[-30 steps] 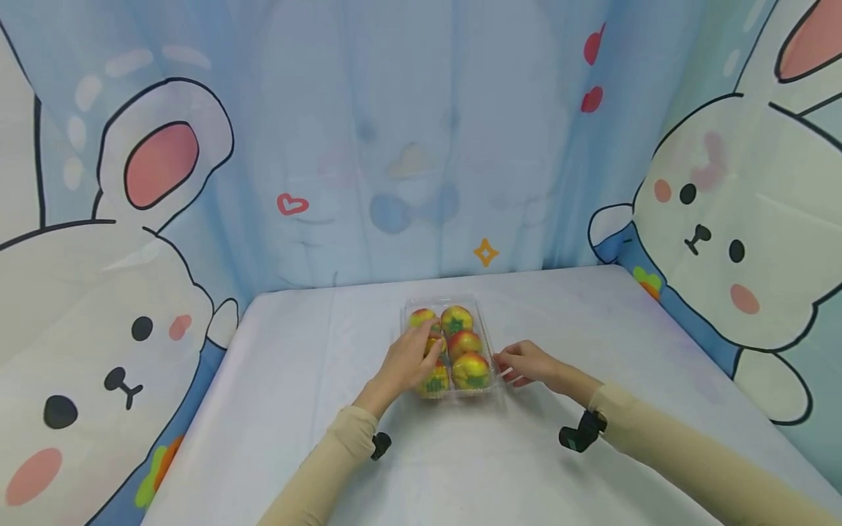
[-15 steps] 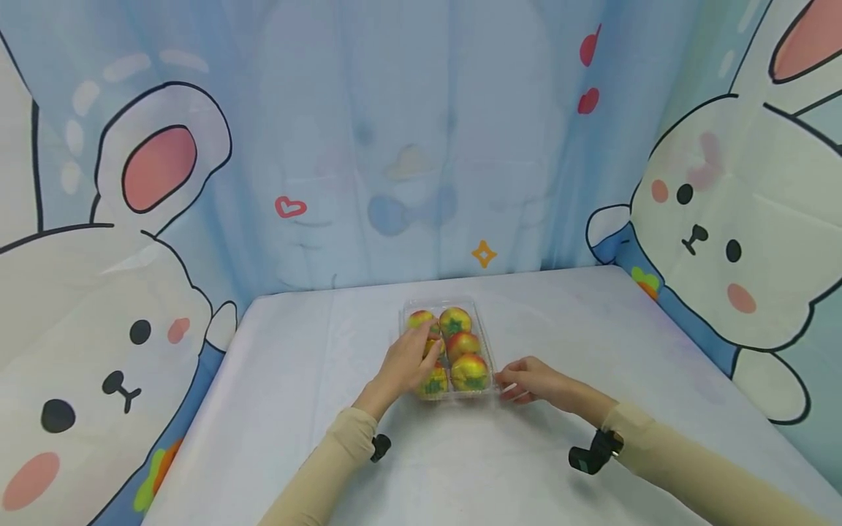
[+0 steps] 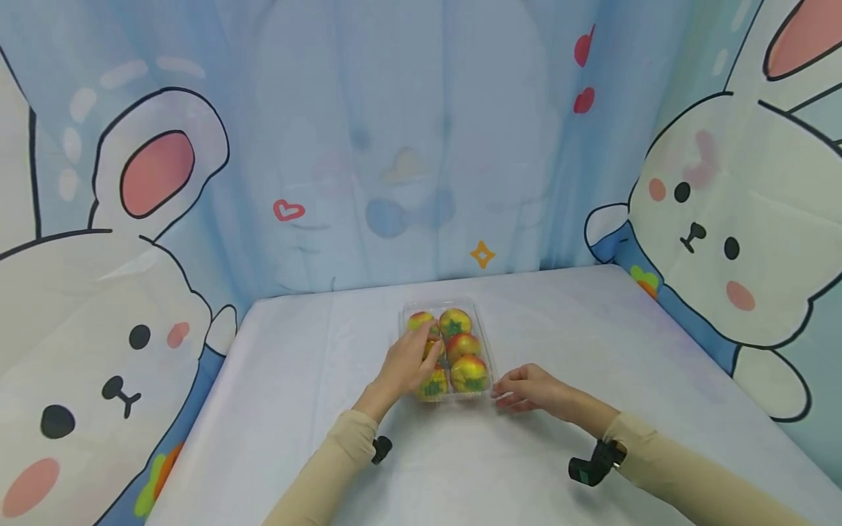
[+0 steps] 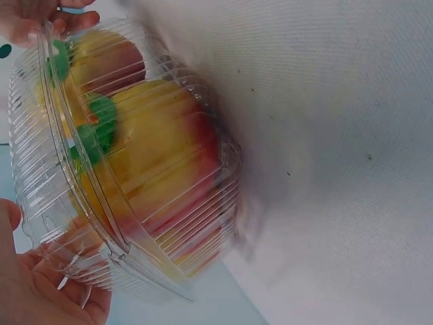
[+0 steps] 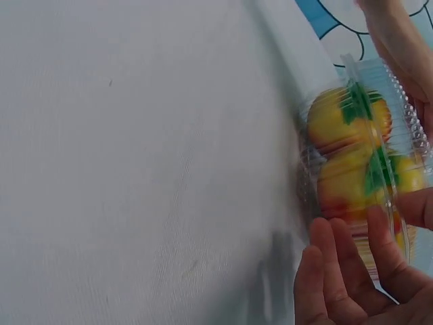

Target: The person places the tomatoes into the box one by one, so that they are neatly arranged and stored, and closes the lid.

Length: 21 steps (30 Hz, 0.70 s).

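Observation:
A clear plastic clamshell box (image 3: 482, 329) lies on the white table, its lid down over several yellow-and-red round fruits (image 3: 469, 373) with green leafy tops. My left hand (image 3: 409, 359) rests across the left side of the lid, fingers stretched over it and hiding part of the fruits there. In the left wrist view the same hand (image 4: 40, 284) shows beside the ribbed plastic wall. At the front right corner, my right hand (image 3: 526, 389) pinches the box's rim between thumb and index finger; the right wrist view shows these fingertips (image 5: 380, 220) at the rim, other fingers along the side.
White cloth covers the table (image 3: 316, 351). Behind it hangs a blue curtain (image 3: 421, 146) with printed rabbits on both sides. A small black camera (image 3: 595, 462) sits on the right wrist, another (image 3: 381, 448) on the left.
My right hand has slid a little toward me along the box's right edge to the front corner. The left hand stays on the lid, and the box has hardly moved.

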Each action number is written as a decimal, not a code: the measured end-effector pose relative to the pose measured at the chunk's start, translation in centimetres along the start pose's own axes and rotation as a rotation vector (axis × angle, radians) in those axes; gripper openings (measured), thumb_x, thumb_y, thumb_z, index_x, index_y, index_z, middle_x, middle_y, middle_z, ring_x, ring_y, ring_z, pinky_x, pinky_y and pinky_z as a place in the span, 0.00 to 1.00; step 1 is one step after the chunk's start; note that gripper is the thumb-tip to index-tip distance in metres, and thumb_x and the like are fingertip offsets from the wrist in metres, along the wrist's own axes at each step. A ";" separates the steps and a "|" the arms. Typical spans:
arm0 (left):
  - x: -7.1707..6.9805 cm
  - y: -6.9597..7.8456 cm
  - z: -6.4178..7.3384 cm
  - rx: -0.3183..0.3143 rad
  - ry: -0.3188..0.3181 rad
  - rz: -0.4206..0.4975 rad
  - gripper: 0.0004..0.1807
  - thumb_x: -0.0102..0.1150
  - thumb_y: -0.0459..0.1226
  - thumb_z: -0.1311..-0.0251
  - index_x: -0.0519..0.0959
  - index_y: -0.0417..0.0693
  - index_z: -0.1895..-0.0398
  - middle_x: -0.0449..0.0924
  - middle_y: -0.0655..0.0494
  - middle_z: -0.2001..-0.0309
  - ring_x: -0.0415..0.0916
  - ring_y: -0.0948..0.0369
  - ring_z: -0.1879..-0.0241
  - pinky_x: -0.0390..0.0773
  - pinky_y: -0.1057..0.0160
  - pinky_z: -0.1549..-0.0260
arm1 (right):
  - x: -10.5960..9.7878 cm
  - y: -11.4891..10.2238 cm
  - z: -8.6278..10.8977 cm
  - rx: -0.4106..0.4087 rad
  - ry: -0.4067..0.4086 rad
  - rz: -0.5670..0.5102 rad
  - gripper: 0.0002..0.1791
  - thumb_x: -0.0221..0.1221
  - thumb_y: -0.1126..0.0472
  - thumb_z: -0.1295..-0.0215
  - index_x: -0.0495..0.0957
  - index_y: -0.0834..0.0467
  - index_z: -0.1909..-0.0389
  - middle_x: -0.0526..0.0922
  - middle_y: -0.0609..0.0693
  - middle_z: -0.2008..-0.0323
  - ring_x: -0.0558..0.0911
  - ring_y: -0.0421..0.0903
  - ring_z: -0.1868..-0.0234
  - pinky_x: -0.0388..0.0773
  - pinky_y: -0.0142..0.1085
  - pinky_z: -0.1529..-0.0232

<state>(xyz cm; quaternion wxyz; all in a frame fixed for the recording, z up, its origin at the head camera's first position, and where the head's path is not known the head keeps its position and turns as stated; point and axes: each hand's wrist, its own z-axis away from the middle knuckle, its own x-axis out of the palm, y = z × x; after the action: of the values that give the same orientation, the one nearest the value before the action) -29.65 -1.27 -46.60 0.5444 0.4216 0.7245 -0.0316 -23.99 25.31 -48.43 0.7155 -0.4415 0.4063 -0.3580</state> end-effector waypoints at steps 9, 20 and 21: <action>0.1 -0.2 0.0 -0.004 0.002 0.005 0.24 0.46 0.40 0.26 0.66 0.38 0.32 0.82 0.51 0.50 0.76 0.52 0.45 0.75 0.51 0.45 | 0.4 -0.4 0.0 0.018 0.016 0.047 0.16 0.52 0.62 0.29 0.80 0.72 0.54 0.84 0.63 0.52 0.85 0.54 0.54 0.83 0.45 0.56; 0.0 0.1 0.0 -0.004 0.002 0.001 0.23 0.46 0.40 0.26 0.66 0.39 0.33 0.82 0.50 0.50 0.76 0.52 0.46 0.75 0.51 0.45 | 0.4 -0.5 0.0 -0.006 -0.006 0.023 0.15 0.52 0.65 0.30 0.79 0.74 0.57 0.83 0.66 0.52 0.84 0.54 0.52 0.82 0.45 0.55; 0.0 0.1 -0.1 -0.006 -0.001 0.003 0.24 0.46 0.40 0.26 0.66 0.39 0.32 0.82 0.50 0.50 0.76 0.51 0.46 0.75 0.51 0.45 | 0.4 -0.6 0.0 -0.005 0.000 0.021 0.14 0.52 0.65 0.30 0.79 0.74 0.58 0.84 0.66 0.53 0.84 0.53 0.53 0.82 0.45 0.55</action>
<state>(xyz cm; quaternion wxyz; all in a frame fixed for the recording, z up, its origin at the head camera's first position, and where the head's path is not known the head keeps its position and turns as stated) -29.61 -1.18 -46.48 0.5462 0.4209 0.7237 -0.0290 -23.91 24.74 -48.01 0.7181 -0.4389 0.4119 -0.3493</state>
